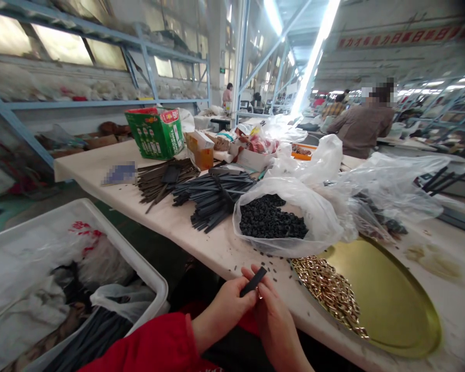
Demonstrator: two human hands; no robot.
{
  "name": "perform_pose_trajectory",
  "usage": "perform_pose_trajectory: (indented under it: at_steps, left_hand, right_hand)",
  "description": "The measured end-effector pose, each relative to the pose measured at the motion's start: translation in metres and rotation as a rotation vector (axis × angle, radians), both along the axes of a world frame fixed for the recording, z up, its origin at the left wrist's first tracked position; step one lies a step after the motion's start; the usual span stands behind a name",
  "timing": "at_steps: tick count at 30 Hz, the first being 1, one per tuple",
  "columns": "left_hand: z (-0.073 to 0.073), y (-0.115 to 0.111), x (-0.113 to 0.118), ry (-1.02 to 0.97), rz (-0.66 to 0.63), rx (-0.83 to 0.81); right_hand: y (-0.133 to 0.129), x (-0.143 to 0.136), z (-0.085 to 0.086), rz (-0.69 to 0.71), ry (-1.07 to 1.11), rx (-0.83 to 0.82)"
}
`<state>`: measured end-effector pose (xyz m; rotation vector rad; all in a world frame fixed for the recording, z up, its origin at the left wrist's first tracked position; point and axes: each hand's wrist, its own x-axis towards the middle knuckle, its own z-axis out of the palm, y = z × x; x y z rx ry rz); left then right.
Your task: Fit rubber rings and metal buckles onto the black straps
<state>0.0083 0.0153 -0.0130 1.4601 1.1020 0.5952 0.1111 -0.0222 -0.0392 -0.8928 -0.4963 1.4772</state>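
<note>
My left hand (229, 306) pinches a short black strap (253, 282) between thumb and fingers, its free end pointing up and away. Close against it, my right hand (274, 316) has its fingers curled at the strap's lower end, where a small shiny metal piece (260, 296) shows between the fingertips. Both hands are just off the table's near edge. To their right lies a round gold tray (395, 289) with a heap of gold metal buckles (329, 289) on its left side. Beyond the hands, an open plastic bag (321, 212) contains many small black looped pieces (271, 219).
Bundles of black strips (213, 194) and brown strips (158, 181) lie on the table (170, 232). Behind them stand a green box (154, 135) and a small carton (200, 150). A white bin (147, 274) is at my left. A person (362, 126) sits farther back.
</note>
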Motion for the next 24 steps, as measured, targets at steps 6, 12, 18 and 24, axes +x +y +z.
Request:
perform_pose_trajectory:
  at_steps: [6, 12, 18, 24]
  left_hand:
    - [0.005, 0.004, -0.007, 0.193, -0.037, 0.207]
    - [0.009, 0.014, -0.014, 0.459, -0.157, 0.239]
    - [0.0, 0.024, -0.01, 0.4, -0.058, 0.153]
    - [-0.008, 0.03, -0.009, 0.36, -0.039, 0.11]
  right_hand:
    - [0.017, 0.003, 0.001, 0.006, 0.176, -0.145]
    - [0.033, 0.013, -0.001, -0.086, 0.171, -0.162]
    - [0.041, 0.008, -0.004, -0.13, 0.128, -0.188]
    - [0.047, 0.006, -0.006, -0.171, 0.136, -0.184]
